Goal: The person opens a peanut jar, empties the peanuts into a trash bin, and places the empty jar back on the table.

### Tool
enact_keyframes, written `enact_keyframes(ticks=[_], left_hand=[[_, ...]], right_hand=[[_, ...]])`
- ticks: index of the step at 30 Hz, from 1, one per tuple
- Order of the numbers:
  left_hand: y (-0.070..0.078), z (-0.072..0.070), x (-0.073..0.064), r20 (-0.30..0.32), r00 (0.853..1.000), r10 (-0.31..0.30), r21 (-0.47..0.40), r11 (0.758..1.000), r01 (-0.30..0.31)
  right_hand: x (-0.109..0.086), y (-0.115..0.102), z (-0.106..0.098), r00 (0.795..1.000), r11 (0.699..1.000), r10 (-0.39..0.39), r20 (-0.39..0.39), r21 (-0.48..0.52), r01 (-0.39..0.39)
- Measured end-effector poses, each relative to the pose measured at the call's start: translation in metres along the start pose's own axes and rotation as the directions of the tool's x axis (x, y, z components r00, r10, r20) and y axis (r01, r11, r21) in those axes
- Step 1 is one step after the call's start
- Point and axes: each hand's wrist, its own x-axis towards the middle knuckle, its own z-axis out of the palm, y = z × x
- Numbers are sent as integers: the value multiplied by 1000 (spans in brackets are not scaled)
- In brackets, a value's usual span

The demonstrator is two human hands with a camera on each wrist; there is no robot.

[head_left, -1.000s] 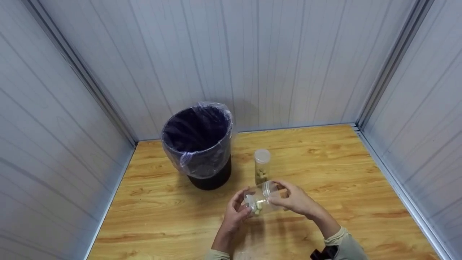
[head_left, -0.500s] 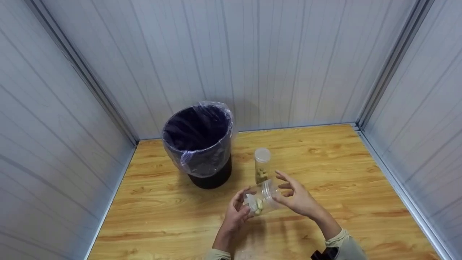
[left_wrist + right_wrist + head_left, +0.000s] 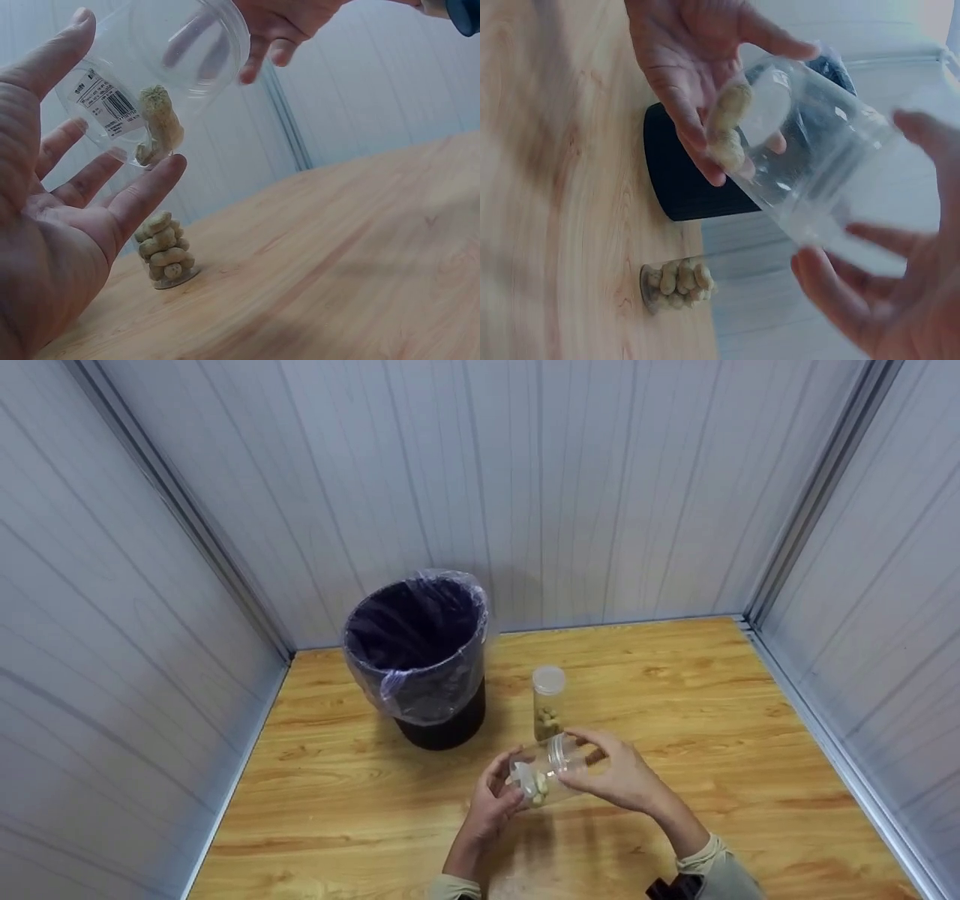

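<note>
Both hands are tilting a clear jar (image 3: 546, 772) above the table's (image 3: 750, 780) middle: left hand (image 3: 491, 802) cupping its base, fingers curled, right hand (image 3: 619, 776) gripping the lid end, steadying it.

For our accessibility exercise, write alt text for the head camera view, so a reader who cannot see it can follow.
Two hands, left hand and right hand, hold a tilted clear jar with a few peanuts above a wooden table. Behind it stand a second lidded jar of peanuts and a black bin lined with clear plastic.
</note>
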Motion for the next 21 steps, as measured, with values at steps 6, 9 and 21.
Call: enact_keyframes(ticks=[6, 9, 21], left_hand=[[1, 0, -4, 10, 999, -30, -10, 999, 31], [1, -1, -5, 10, 999, -46, -17, 999, 46], [-2, -10, -16, -48, 998, -40, 15, 999, 41]], right_hand=[[0, 8, -5, 946, 952, -295, 135, 121, 280], [-1, 4, -4, 918, 926, -374, 130, 109, 362], [-3, 34, -9, 958, 950, -257, 127, 215, 226]])
